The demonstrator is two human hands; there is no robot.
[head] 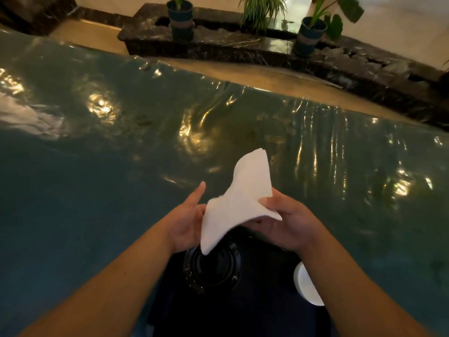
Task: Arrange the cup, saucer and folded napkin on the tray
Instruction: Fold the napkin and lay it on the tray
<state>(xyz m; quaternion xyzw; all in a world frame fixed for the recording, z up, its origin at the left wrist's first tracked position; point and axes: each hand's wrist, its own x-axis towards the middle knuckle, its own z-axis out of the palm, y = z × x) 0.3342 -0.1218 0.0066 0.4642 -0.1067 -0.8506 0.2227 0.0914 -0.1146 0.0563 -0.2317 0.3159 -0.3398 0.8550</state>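
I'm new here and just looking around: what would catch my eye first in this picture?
The white napkin held up in mid-frame stands out first: the right hand pinches one edge and the left hand lies against the other side. Beneath them a dark round dish sits on a dark tray on the glossy green table. Potted plants line the far ledge.

Both forearms reach forward — left hand open-palmed, right hand pinching the napkin.
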